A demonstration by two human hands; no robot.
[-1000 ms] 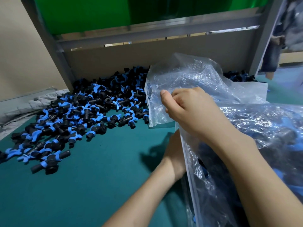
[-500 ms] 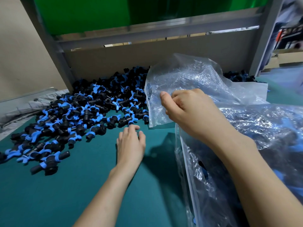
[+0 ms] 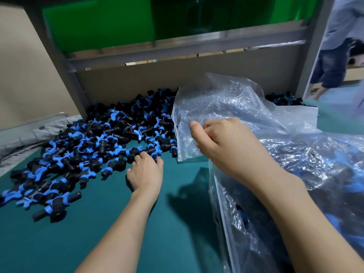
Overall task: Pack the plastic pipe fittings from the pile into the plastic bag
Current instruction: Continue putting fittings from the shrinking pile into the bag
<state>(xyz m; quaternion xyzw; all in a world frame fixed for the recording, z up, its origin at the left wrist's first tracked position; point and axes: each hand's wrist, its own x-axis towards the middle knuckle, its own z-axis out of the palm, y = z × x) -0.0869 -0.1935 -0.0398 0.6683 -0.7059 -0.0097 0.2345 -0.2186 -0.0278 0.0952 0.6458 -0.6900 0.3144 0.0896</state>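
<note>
- Pipe fittings [image 3: 94, 146] are being observed as a loose pile lying on the green table [image 3: 98, 233], spreading from the cardboard back panel [image 3: 177, 79] toward the near left.
- Each fitting is being noted as a black T-shaped body carrying bright blue winged collars, and the pieces are lying criss-crossed at all angles.
- Further fittings are being seen dimly through the plastic bag [image 3: 307, 170], which is lying on the right, clear, crinkled and glossy.
- The bag's open edge is being pinched and held up by the right hand [image 3: 226, 146], thumb pressed against curled fingers.
- The left hand [image 3: 145, 172] is being held palm down at the pile's near edge, fingertips touching fittings; whether any piece is being gripped cannot be told.
- The two hands are being recorded as apart.
- A person [image 3: 338, 48] is being glimpsed beyond the frame post [image 3: 315, 46] at the upper right.
</note>
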